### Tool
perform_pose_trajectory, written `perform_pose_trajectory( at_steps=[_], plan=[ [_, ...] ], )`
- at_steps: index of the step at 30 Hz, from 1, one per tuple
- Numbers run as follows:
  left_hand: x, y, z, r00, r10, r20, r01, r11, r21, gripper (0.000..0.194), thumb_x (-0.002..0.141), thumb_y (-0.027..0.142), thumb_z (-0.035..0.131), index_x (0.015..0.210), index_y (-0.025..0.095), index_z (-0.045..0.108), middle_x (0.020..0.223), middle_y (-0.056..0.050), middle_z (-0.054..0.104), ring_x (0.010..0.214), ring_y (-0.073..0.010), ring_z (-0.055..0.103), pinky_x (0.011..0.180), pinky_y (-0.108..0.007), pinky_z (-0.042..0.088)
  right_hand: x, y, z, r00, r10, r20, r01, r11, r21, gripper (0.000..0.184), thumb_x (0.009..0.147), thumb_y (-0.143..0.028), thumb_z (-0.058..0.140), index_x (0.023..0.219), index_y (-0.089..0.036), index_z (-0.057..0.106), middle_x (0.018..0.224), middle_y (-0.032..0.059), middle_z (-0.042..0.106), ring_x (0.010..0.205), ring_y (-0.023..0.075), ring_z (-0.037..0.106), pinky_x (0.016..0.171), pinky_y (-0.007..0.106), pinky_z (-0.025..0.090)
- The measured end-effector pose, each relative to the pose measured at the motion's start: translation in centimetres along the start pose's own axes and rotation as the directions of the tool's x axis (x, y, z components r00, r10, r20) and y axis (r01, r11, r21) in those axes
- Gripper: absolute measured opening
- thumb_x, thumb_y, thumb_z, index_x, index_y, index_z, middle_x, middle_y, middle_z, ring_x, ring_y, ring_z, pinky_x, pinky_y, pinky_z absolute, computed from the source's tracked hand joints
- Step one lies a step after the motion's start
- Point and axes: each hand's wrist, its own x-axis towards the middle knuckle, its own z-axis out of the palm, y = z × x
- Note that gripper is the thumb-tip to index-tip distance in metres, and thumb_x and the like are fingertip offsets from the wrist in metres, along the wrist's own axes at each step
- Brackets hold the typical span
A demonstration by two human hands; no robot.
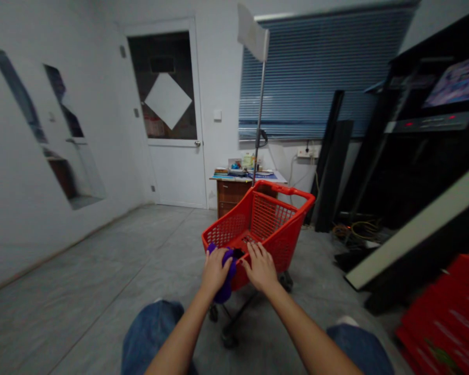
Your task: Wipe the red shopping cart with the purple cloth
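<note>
1. Cart (285, 247) stands on the floor (101, 281), partly blocking the desk (229, 192) behind its far edge.
2. Left hand (216, 268) grips a purple cloth (223, 294) at the cart's near left corner.
3. Right hand (261, 266) rests over the near edge, fingers extended; whether it grips, I cannot tell.
4. Flag pole (261, 99) rises at the far left corner.
5. Cables (365, 229), a pale beam (416, 226) and blurred red bundle (445, 312) are off to the right.

A red shopping cart (286, 240) stands upright, a crumpled purple cloth (224, 289) draped over its near edge.
</note>
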Motion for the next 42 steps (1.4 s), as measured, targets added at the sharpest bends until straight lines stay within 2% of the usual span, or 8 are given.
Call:
perform_pose_trajectory(
  at_steps=[8,14,19,23,28,32,37,42],
  plan=[
    [2.8,-3.8,-1.5,0.998,-0.068,0.0,0.068,0.997,-0.034,0.031,0.095,0.031,0.048,0.12,0.023,0.063,0.129,-0.009,0.067,0.126,-0.0264,0.057,0.116,-0.056,0.03,1.5,2.5,-1.9,1.0,0.018,0.023,-0.017,0.998,-0.061,0.061,0.101,-0.05,0.032,0.152,-0.017,0.04,0.161,0.0084,0.031,0.15,0.0267,0.024,0.121,0.044,0.018],
    [1.1,2.4,1.6,0.975,-0.175,-0.134,0.187,0.979,0.082,0.037,0.099,0.032,0.041,0.126,0.016,0.06,0.124,-0.013,0.068,0.12,-0.0262,0.06,0.116,-0.05,0.033,1.5,3.1,-1.1,0.998,0.053,0.029,-0.05,0.995,-0.09,0.069,0.1,-0.057,0.031,0.155,-0.016,0.031,0.164,0.0067,0.025,0.152,0.0283,0.013,0.122,0.043,0.012],
    [1.5,6.4,3.2,0.991,-0.077,-0.11,0.092,0.986,0.14,0.037,0.098,0.028,0.045,0.132,0.018,0.056,0.138,-0.013,0.061,0.13,-0.0265,0.054,0.117,-0.051,0.032,0.8,3.0,-1.5,0.998,0.069,0.013,-0.067,0.992,-0.108,0.067,0.101,-0.056,0.026,0.155,-0.017,0.033,0.162,0.0058,0.031,0.151,0.0275,0.017,0.122,0.043,0.013],
    [1.2,3.2,2.2,1.0,0.02,-0.024,-0.017,0.992,0.122,0.04,0.097,0.024,0.046,0.136,0.02,0.053,0.143,-0.011,0.058,0.135,-0.0238,0.05,0.119,-0.05,0.03,0.8,4.6,-2.6,0.999,0.027,0.026,-0.024,0.99,-0.139,0.061,0.102,-0.053,0.026,0.154,-0.023,0.036,0.162,0.0034,0.029,0.152,0.024,0.017,0.123,0.043,0.011],
    [0.3,-1.0,1.1,0.997,-0.029,-0.076,0.033,0.998,0.058,0.039,0.097,0.023,0.044,0.135,0.022,0.054,0.141,-0.009,0.06,0.134,-0.0237,0.051,0.119,-0.05,0.03,1.1,5.8,-3.0,0.997,0.075,0.002,-0.074,0.986,-0.15,0.061,0.101,-0.053,0.032,0.154,-0.023,0.035,0.163,0.0031,0.026,0.152,0.0264,0.014,0.122,0.044,0.011],
    [1.2,1.7,2.3,0.989,-0.075,-0.131,0.086,0.992,0.087,0.037,0.098,0.029,0.044,0.133,0.021,0.057,0.135,-0.01,0.063,0.129,-0.026,0.054,0.118,-0.051,0.031,1.0,5.3,-2.6,0.994,0.11,-0.02,-0.112,0.984,-0.136,0.064,0.1,-0.057,0.034,0.153,-0.021,0.037,0.163,0.0046,0.028,0.152,0.0294,0.014,0.122,0.044,0.013],
    [3.2,6.5,3.9,0.997,0.043,-0.064,-0.034,0.99,0.138,0.04,0.099,0.035,0.046,0.135,0.02,0.056,0.135,-0.012,0.063,0.126,-0.0268,0.056,0.115,-0.05,0.034,0.6,5.3,-2.5,0.994,0.104,-0.029,-0.107,0.984,-0.14,0.065,0.1,-0.057,0.034,0.154,-0.021,0.036,0.163,0.0047,0.028,0.152,0.0289,0.013,0.122,0.044,0.013],
    [2.8,3.7,3.1,0.993,0.107,-0.047,-0.102,0.99,0.099,0.038,0.1,0.034,0.043,0.134,0.023,0.055,0.132,-0.008,0.066,0.122,-0.0223,0.059,0.115,-0.047,0.036,0.3,5.7,-2.7,0.996,0.088,-0.026,-0.091,0.988,-0.125,0.064,0.1,-0.058,0.031,0.153,-0.022,0.037,0.163,0.0037,0.028,0.152,0.0276,0.014,0.122,0.044,0.012]
  ],
)
